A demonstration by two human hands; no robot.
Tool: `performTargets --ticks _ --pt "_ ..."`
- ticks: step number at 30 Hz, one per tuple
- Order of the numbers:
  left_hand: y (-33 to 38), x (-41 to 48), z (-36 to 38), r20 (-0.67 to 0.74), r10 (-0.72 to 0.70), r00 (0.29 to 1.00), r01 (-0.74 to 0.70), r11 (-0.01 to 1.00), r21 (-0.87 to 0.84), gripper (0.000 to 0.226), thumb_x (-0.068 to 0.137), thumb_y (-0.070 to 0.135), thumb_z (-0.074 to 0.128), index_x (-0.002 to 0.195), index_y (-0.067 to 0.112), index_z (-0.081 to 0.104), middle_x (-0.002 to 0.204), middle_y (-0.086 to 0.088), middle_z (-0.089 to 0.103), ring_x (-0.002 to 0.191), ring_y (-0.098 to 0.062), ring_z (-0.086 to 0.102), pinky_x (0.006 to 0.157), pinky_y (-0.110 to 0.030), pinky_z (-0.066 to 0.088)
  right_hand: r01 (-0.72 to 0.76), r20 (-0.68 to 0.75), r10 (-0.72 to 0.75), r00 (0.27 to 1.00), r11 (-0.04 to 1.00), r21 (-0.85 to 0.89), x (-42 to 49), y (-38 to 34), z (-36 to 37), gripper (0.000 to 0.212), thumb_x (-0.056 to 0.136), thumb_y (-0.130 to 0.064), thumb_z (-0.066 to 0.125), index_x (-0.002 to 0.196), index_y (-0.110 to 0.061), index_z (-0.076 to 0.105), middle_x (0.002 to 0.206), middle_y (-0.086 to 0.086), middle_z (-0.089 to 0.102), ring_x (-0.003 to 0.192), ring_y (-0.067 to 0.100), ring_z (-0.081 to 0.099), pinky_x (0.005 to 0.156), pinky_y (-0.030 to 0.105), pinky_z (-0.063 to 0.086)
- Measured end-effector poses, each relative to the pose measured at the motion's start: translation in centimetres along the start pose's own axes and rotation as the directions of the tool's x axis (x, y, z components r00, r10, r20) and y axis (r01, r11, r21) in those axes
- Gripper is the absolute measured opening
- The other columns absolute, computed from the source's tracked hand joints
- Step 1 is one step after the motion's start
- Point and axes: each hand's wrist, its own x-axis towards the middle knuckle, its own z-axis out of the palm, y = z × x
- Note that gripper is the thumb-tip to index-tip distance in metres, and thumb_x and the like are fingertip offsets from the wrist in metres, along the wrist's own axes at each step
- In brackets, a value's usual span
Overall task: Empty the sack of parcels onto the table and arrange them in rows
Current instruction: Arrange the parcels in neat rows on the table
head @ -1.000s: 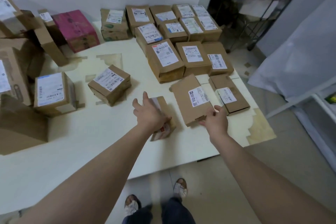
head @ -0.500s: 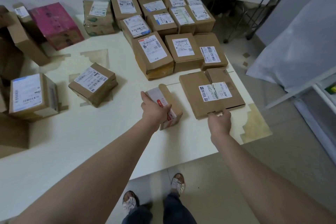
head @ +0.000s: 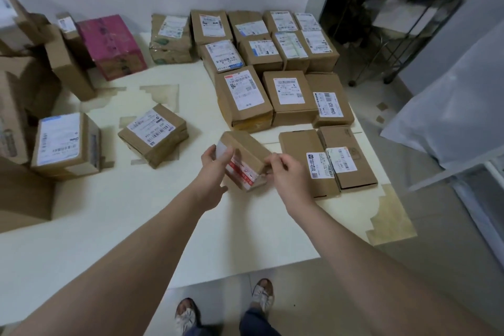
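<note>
Both hands (head: 218, 163) gripping small parcel (head: 246, 158), above table (head: 136, 213)

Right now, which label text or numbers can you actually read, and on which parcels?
"12N4A-5525": label on the right parcel of the third row.
"024", partly legible: loose tilted parcel.
Red print on the small box held by both hands: blurred.
All other labels: too small.

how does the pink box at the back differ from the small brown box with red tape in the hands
The pink box is magenta and bulkier; the small brown box with red tape is plain cardboard and smaller. The pink one rests untouched on the table near the wall; the brown one is tilted, gripped by the left hand and right hand. Both are taped cartons.
</note>
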Motion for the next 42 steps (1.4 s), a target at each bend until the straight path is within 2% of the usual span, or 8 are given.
performTargets --ticks 4,9,12,15,24,27,32,42 --pt "-0.2 0.2 -1.0 -0.080 0.005 0.997 -0.005 1.000 -0.007 0.070 0.089 0.059 0.056 0.144 0.030 0.025 0.137 -0.005 0.050 0.118 -0.027 0.056 0.094 -0.050 0.052 -0.012 0.069 0.010 0.998 1.000 0.025 0.1 -0.6 0.2 0.017 0.096 -0.030 0.057 0.107 -0.021 0.066 0.105 -0.002 0.068 0.087 0.008 0.062 0.059 0.004 0.043" --pt "0.7 0.2 -0.8 -0.146 0.193 0.970 -0.183 0.980 0.080 0.041 0.102 0.035 0.044 0.142 0.025 0.040 0.097 -0.005 0.060 0.080 -0.022 0.065 0.082 -0.040 0.058 -0.114 0.291 0.089 0.952 0.991 0.068 0.3 0.5 0.5 0.091 0.084 -0.030 0.076 0.152 -0.020 0.017 0.130 -0.007 0.048 0.111 0.010 0.059 0.084 0.020 0.051" --pt "0.4 0.5 -0.5 -0.090 0.252 0.964 -0.224 0.944 0.242 0.054 0.099 0.026 0.049 0.150 0.024 0.031 0.106 -0.001 0.066 0.096 -0.013 0.063 0.098 -0.041 0.049 -0.057 0.184 0.104 0.977 0.968 -0.243 0.2 1.8 1.5 0.074 0.087 -0.025 0.069 0.148 -0.021 0.027 0.132 0.001 0.049 0.107 0.020 0.061 0.091 0.038 0.053" --pt "0.0 0.4 -0.2 -0.104 0.307 0.946 -0.266 0.919 0.291 0.057 0.099 0.021 0.051 0.152 0.024 0.030 0.113 0.008 0.060 0.104 -0.008 0.058 0.078 -0.021 0.045 -0.269 0.069 0.277 0.959 0.957 -0.108 0.8 1.9 1.5 0.043 0.098 -0.022 0.047 0.141 -0.022 0.043 0.131 0.004 0.059 0.105 0.023 0.064 0.086 0.038 0.054" --pt "0.2 1.0 1.8 -0.114 0.301 0.947 -0.245 0.902 0.355 0.081 0.081 0.001 0.062 0.150 0.026 0.027 0.124 0.006 0.056 0.103 -0.021 0.064 0.090 -0.045 0.055 -0.319 0.316 0.250 0.915 0.929 0.190 2.8 2.9 0.7 0.085 0.073 -0.073 0.065 0.145 -0.040 0.036 0.139 -0.001 0.056 0.114 0.019 0.064 0.097 0.045 0.053" --pt "0.1 1.1 2.9 -0.050 0.354 0.934 -0.268 0.786 0.557 0.092 0.073 0.016 0.077 0.150 0.027 0.027 0.138 -0.001 0.042 0.124 -0.022 0.047 0.099 -0.044 0.049 -0.166 0.173 0.200 0.964 0.967 -0.194 3.7 3.0 0.1 0.082 0.074 -0.080 0.047 0.142 -0.035 0.044 0.142 0.005 0.043 0.118 0.026 0.058 0.096 0.047 0.053" --pt "0.0 2.3 3.8 -0.237 0.091 0.967 0.042 0.863 0.504 0.129 0.066 0.040 0.088 0.154 0.031 -0.005 0.152 -0.009 0.025 0.136 -0.032 0.034 0.107 -0.049 0.040 0.000 0.121 0.064 0.991 0.882 -0.471 4.8 1.8 -1.4 0.048 0.102 -0.045 0.033 0.115 -0.014 0.068 0.117 0.012 0.061 0.103 0.030 0.057 0.088 0.036 0.048" --pt "1.5 4.2 5.2 -0.219 0.269 0.938 -0.104 0.820 0.563 0.100 0.078 0.024 0.078 0.154 0.023 0.013 0.148 -0.003 0.042 0.129 -0.026 0.047 0.097 -0.045 0.049 0.122 -0.039 -0.172 0.984 0.824 -0.554 7.0 0.6 -1.2 0.031 0.097 -0.034 0.050 0.126 -0.024 0.056 0.129 0.002 0.051 0.121 0.023 0.041 0.097 0.036 0.040"
